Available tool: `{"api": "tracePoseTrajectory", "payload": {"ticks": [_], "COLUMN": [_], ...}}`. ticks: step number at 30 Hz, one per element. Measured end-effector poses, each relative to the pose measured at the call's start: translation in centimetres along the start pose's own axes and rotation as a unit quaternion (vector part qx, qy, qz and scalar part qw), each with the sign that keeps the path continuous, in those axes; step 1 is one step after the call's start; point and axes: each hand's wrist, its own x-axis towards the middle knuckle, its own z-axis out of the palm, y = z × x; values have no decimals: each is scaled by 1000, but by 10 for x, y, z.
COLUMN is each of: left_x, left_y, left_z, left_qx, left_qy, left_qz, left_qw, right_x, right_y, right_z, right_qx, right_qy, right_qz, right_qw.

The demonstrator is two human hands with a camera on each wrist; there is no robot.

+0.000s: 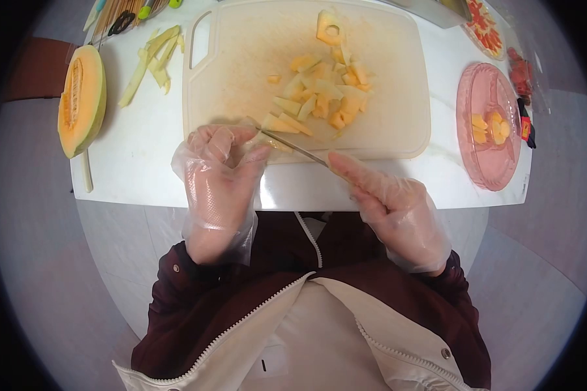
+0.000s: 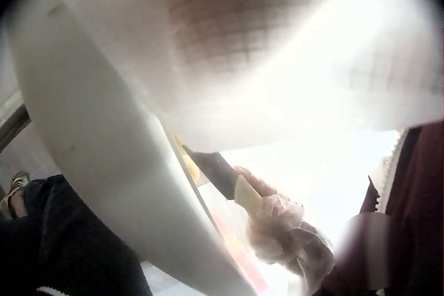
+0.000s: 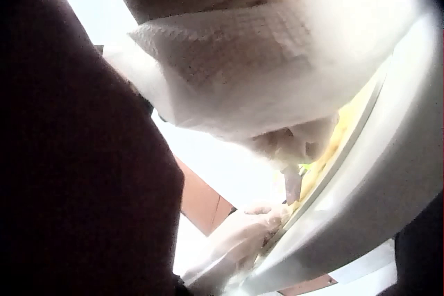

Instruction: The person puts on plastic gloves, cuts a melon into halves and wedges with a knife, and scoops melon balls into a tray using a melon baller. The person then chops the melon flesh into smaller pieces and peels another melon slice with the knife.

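Observation:
A clear plastic glove covers each hand. My right hand point(image 1: 394, 202) grips a knife point(image 1: 293, 146), its blade slanting up and left to the other hand. In the left wrist view the knife's pale handle point(image 2: 246, 195) shows in that fist. Over the near left edge of the cutting board point(image 1: 231, 85), my left hand point(image 1: 218, 166) has its fingers bent and thumb opposite, pinching a small pale melon piece point(image 1: 279, 144) beside the blade; the glove partly hides it. Cut melon pieces point(image 1: 326, 88) lie heaped on the board, with several strips point(image 1: 284, 122) closest to the knife.
A halved melon point(image 1: 83, 104) stands at the left, near peel strips point(image 1: 151, 62). On the right is a pink plate point(image 1: 482, 156) with a few melon pieces. Behind it sits a dish of red and orange fruit point(image 1: 482, 29). A metal tray point(image 1: 430, 10) stands at the back.

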Motion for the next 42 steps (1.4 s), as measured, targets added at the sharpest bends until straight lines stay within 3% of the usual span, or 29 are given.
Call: {"api": "tracePoseTrajectory", "payload": {"ticks": [3,5,8,12,15,17,24,26,36,42], "left_x": [0,-1,3,2,3,1,-1,1,-1,-2], "left_y": [-5,6,9,14,17,14,8,7,5,1], "left_z": [4,2,4,-5,-5,-3,0,1,-1,1], "left_qx": [-30,-77,-141,-5,19,37,25,33,18,3], "left_qy": [32,41,85,31,-1,0,13,33,23,19], "left_qz": [38,-24,-19,4,6,45,45,81,59,64], "left_qw": [998,996,986,999,1000,998,999,996,998,998], "right_x": [4,3,-3,-13,-15,-14,-12,-13,-15,-10], "right_y": [3,-2,-1,4,3,7,4,5,-10,-5], "right_z": [5,4,-3,-9,-11,-5,-3,-2,-8,-1], "right_qx": [35,94,90,125,81,58,24,6,-52,-155], "right_qy": [19,-1,-1,33,42,58,57,60,22,34], "right_qz": [-9,45,28,31,56,4,9,9,24,-28], "right_qw": [999,995,996,991,994,997,998,998,998,987]}}
